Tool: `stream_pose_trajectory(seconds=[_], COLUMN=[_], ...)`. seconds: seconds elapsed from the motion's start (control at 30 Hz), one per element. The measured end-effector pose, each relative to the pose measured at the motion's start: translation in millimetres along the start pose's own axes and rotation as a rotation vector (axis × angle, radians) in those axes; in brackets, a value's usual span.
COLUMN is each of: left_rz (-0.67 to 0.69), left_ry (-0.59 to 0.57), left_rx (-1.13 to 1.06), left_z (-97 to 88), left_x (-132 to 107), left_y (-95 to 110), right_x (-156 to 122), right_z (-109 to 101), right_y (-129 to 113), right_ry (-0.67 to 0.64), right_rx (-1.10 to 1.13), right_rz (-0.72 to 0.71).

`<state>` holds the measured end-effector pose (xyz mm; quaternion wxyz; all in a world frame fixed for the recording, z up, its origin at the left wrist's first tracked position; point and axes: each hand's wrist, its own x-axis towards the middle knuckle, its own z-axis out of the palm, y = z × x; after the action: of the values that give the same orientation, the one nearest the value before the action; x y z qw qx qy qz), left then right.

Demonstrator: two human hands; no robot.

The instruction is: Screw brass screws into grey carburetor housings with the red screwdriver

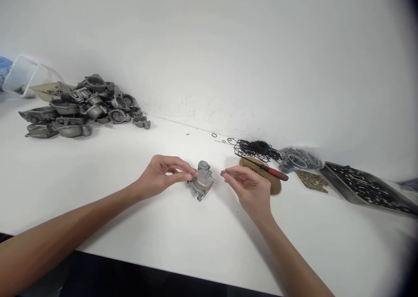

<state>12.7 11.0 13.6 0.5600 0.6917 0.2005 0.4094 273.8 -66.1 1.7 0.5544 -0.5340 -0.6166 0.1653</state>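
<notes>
A small grey cast-metal part [201, 180] with a round cap and short stubs stands on the white table [183, 236] in front of me. My left hand [165, 173] grips it from the left with fingertips on its upper edge. My right hand [246, 184] hovers just right of the part, thumb and forefinger pinched together on something too small to make out. Behind the right hand a red-handled screwdriver [271, 171] lies across a tan wooden block [277, 186].
A heap of grey metal castings [81, 107] sits at the far left by the wall, with a clear plastic tub [20, 75] behind. Black O-rings [259, 150], a bag of rings [300, 160], small brass pieces [314, 181] and a metal tray of dark parts [365, 186] line the right.
</notes>
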Motion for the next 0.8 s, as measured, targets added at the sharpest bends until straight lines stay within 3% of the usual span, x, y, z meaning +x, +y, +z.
stream_pose_trajectory(seconds=[0.17, 0.4, 0.8], left_rz=[-0.054, -0.133, 0.032], left_ry=[0.006, 0.029, -0.013], left_rx=[0.099, 0.118, 0.429], left_z=[-1.8, 1.4, -5.2], left_x=[4, 4, 5], left_y=[-9, -11, -12], right_x=[-3, -4, -7], right_z=[13, 13, 10], right_y=[2, 5, 1], right_ry=[-0.074, -0.122, -0.164], right_rx=[0.025, 0.007, -0.034], right_rz=[0.017, 0.009, -0.072])
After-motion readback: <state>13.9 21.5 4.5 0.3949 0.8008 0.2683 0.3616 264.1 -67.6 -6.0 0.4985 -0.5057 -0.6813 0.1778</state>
